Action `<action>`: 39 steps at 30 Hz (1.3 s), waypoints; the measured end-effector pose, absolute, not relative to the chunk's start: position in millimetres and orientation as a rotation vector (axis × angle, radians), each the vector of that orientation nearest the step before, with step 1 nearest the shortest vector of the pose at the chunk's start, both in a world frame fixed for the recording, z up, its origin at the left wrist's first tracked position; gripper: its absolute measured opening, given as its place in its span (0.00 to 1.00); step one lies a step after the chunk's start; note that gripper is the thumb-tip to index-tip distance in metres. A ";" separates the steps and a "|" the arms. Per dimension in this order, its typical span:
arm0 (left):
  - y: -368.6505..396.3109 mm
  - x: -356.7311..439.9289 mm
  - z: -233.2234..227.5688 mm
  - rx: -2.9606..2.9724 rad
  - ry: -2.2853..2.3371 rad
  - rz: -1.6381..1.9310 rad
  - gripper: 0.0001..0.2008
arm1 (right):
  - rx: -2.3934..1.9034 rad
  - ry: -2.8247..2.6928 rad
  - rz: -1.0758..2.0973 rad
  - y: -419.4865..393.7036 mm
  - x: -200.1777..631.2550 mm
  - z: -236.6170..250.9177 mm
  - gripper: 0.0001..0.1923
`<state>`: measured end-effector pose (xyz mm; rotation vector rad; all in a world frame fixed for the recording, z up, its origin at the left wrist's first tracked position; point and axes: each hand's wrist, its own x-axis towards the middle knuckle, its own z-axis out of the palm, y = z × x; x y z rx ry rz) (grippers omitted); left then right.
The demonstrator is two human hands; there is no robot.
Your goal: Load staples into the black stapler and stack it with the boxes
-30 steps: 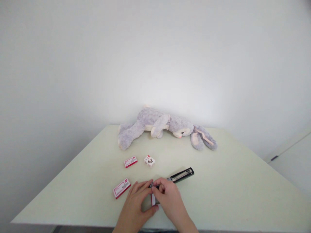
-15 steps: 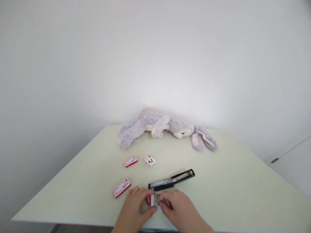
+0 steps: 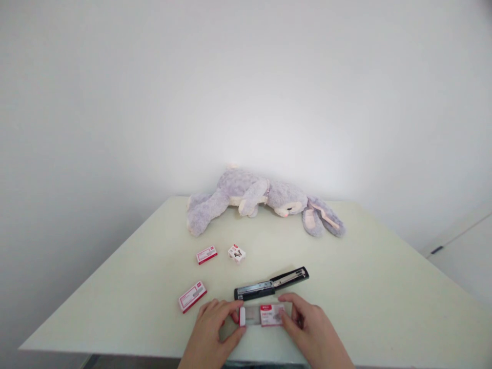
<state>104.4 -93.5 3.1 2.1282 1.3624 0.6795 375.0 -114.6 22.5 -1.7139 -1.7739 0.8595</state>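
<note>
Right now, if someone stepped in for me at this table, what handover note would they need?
Left hand: pinches the white inner tray of the staple box.
Right hand: grips the red-and-white sleeve; the two parts are drawn apart.
Opened black stapler lies just behind the box, untouched.
Two closed staple boxes and a small carton sit to the left; plush rabbit lies at the far edge.
Done: stapler opened, box slid open. Left: probably loading staples into the stapler; none visible in it.

Four small staple boxes [image 3: 262, 315], one stapler [image 3: 271, 283], one plush rabbit [image 3: 261, 201], two hands [image 3: 265, 328]
</note>
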 end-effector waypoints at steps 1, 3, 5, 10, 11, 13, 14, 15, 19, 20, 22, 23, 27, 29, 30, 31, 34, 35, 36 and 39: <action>-93.5 105.0 2.8 2.123 1.370 0.677 0.19 | -1.733 -1.736 0.860 -115.4 384.1 17.9 0.16; -93.3 108.6 2.0 2.122 1.384 0.659 0.18 | -1.702 -1.685 0.911 -116.5 392.5 8.5 0.15; -93.4 115.2 1.1 2.134 1.385 0.642 0.17 | -1.627 -1.626 1.000 -116.8 386.8 0.1 0.13; -97.3 132.2 0.7 2.196 1.361 0.652 0.25 | -1.522 -1.382 1.254 -114.4 361.4 -10.4 0.20; -98.0 134.1 0.9 2.213 1.380 0.654 0.28 | -1.520 -1.336 1.305 -113.5 363.0 -10.4 0.22; -98.7 136.5 0.9 2.238 1.448 0.649 0.32 | -1.548 -1.252 1.372 -110.5 374.3 -7.7 0.28; -98.7 137.4 0.8 2.242 1.488 0.641 0.33 | -1.569 -1.223 1.383 -108.0 382.5 -4.8 0.31; -98.6 138.2 0.6 2.243 1.523 0.629 0.34 | -1.576 -1.211 1.374 -104.5 390.9 -0.7 0.33; -98.1 142.2 0.4 2.230 1.595 0.603 0.34 | -1.381 -1.286 1.272 -81.3 408.8 25.6 0.29; -98.2 143.3 0.7 2.230 1.601 0.612 0.34 | -1.312 -1.337 1.244 -74.1 407.2 33.3 0.25; -98.7 145.5 1.6 2.229 1.613 0.638 0.34 | -1.232 -1.471 1.177 -60.9 397.3 47.5 0.20; -99.0 146.4 2.1 2.227 1.619 0.648 0.35 | -1.224 -1.554 1.142 -55.5 390.1 53.5 0.18; -99.9 148.7 4.3 2.223 1.635 0.656 0.33 | -1.326 -1.893 0.970 -43.6 360.5 67.2 0.09; -99.8 149.4 5.9 2.216 1.639 0.647 0.32 | -1.362 -1.974 0.917 -41.8 350.8 68.6 0.07; -99.6 149.9 6.8 2.212 1.639 0.643 0.31 | -1.372 -1.989 0.905 -41.2 347.7 68.4 0.07; -99.4 150.4 7.7 2.211 1.638 0.641 0.30 | -1.379 -1.998 0.899 -40.7 345.6 67.8 0.07; -99.1 151.7 9.3 2.225 1.632 0.645 0.26 | -1.413 -2.029 0.870 -39.1 343.1 65.3 0.09; -99.3 151.5 9.1 2.239 1.617 0.643 0.26 | -1.424 -2.035 0.864 -38.6 343.2 64.3 0.10; -99.8 150.8 8.4 2.260 1.588 0.637 0.25 | -1.437 -2.038 0.861 -38.1 343.6 63.4 0.10; -103.5 143.2 3.9 2.327 1.530 0.643 0.20 | -1.476 -2.029 0.844 -37.4 346.8 60.2 0.09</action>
